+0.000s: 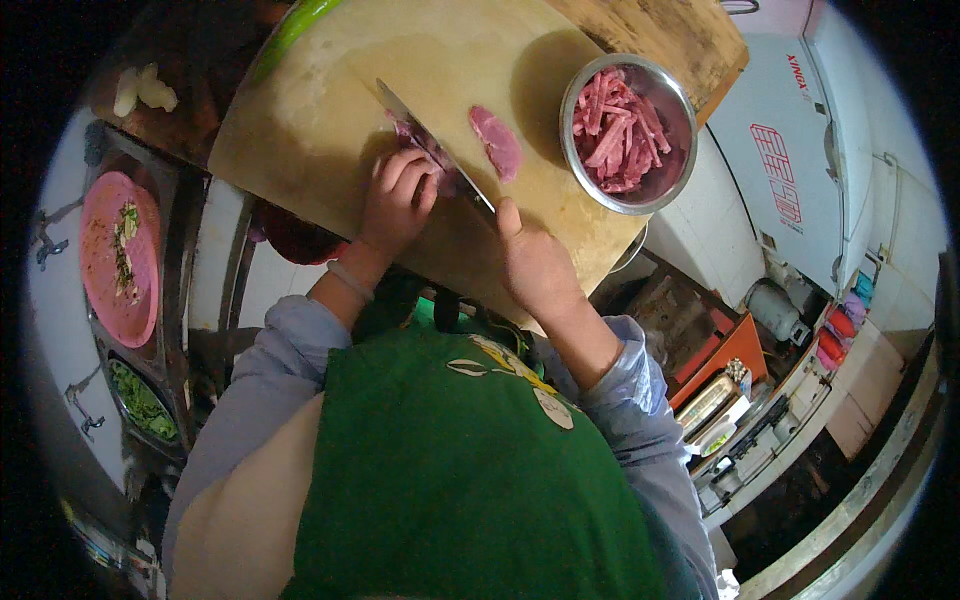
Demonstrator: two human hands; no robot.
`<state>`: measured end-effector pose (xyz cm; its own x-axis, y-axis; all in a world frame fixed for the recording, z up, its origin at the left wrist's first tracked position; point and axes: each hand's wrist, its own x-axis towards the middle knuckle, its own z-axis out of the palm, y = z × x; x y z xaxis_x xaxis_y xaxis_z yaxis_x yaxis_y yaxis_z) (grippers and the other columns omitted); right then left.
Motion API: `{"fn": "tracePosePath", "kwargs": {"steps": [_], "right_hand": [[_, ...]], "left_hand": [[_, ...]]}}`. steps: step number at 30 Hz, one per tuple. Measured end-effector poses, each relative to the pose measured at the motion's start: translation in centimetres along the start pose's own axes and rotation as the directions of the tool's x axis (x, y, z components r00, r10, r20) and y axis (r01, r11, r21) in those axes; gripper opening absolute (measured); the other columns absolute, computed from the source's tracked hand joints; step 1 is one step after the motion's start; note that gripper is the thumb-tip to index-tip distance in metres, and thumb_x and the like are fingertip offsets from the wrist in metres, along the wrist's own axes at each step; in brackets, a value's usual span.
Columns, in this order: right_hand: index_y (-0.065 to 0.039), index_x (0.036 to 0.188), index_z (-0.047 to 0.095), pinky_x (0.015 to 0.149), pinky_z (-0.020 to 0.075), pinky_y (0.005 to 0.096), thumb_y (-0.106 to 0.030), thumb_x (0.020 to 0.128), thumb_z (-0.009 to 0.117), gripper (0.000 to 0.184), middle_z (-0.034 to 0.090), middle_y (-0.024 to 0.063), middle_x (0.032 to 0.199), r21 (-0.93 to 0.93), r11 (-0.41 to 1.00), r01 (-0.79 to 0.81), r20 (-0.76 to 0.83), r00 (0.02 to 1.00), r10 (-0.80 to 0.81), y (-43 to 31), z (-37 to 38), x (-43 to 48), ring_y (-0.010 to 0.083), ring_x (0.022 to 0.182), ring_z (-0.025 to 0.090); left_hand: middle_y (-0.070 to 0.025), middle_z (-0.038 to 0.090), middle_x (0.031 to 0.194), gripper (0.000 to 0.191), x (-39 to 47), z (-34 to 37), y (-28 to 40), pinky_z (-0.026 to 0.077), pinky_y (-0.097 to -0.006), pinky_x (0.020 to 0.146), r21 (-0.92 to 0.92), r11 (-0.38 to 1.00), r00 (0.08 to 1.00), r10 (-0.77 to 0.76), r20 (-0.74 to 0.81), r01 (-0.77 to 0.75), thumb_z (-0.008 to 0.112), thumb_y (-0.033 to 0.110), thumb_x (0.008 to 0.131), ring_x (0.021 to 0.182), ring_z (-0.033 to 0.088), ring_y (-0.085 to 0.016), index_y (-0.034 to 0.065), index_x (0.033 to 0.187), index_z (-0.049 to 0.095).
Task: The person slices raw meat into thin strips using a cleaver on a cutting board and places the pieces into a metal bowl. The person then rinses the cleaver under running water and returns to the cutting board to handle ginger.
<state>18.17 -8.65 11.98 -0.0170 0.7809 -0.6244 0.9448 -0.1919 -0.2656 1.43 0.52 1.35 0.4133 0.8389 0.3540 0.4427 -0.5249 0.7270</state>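
Observation:
My right hand [536, 266] grips the handle of a kitchen knife [442, 153], thumb laid along its top. The blade slants up and left across a pale cutting board [322, 150]. Beside the blade, the curled fingers of my left hand [401, 191] hold a piece of raw meat [403, 135] down on the board. Blade and fingers partly hide this piece. To the right of the knife lies a flat slice of raw meat [496, 144]. A round steel bowl [568, 154] at the board's right holds many raw meat strips [619, 131].
A green pepper [296, 34] lies along the board's upper left edge, with pale peeled pieces [145, 90] farther left. At left, a pink basin [97, 255] and a container of leafy greens [142, 401] sit by a sink. A white freezer [780, 150] stands right.

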Motion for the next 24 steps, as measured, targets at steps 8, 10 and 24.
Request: {"fn": "tracePosePath", "kwargs": {"steps": [8, 10, 24], "right_hand": [[-0.004, 0.108, 0.031, 0.056, 0.0423, 0.0495, -0.005, 0.078, 0.051, 0.036, 0.055, 0.0268, 0.068, 0.352, 0.935, -0.043, -0.245, 0.960, 0.136, 1.4, 0.0, -3.5, 0.0450, 0.067, 0.054], [-0.005, 0.107, 0.031, 0.055, 0.0426, 0.0490, -0.005, 0.078, 0.051, 0.035, 0.055, 0.0257, 0.068, 0.255, 0.966, 0.042, -0.267, 0.963, 0.029, 1.0, -0.3, -3.8, 0.0442, 0.066, 0.055], [-0.003, 0.113, 0.037, 0.053, 0.0495, 0.0423, -0.003, 0.076, 0.044, 0.037, 0.058, 0.0170, 0.075, -0.092, 0.990, 0.103, -0.118, 0.987, -0.113, -1.1, -1.8, -2.8, 0.0354, 0.063, 0.060]], "left_hand": [[-0.0118, 0.054, 0.095, 0.014, 0.1, -0.5, 0.4, 0.042, -0.0371, 0.080, -0.102, 0.995, 0.998, 0.014, -0.061, -0.020, 0.059, 0.002, 0.075, 0.088, 0.052, -0.029, 0.0017, 0.088, 0.056], [-0.0121, 0.053, 0.095, 0.015, 0.1, -0.6, 0.5, 0.042, -0.0362, 0.080, -0.111, 0.994, 0.997, 0.005, -0.080, -0.014, 0.059, 0.002, 0.075, 0.088, 0.052, -0.029, 0.0013, 0.089, 0.056], [-0.0125, 0.054, 0.097, 0.016, -0.5, -0.4, -0.1, 0.042, -0.0367, 0.081, 0.005, 1.000, 0.998, 0.007, -0.068, -0.006, 0.061, 0.004, 0.073, 0.089, 0.053, -0.029, 0.0019, 0.088, 0.056]]}}
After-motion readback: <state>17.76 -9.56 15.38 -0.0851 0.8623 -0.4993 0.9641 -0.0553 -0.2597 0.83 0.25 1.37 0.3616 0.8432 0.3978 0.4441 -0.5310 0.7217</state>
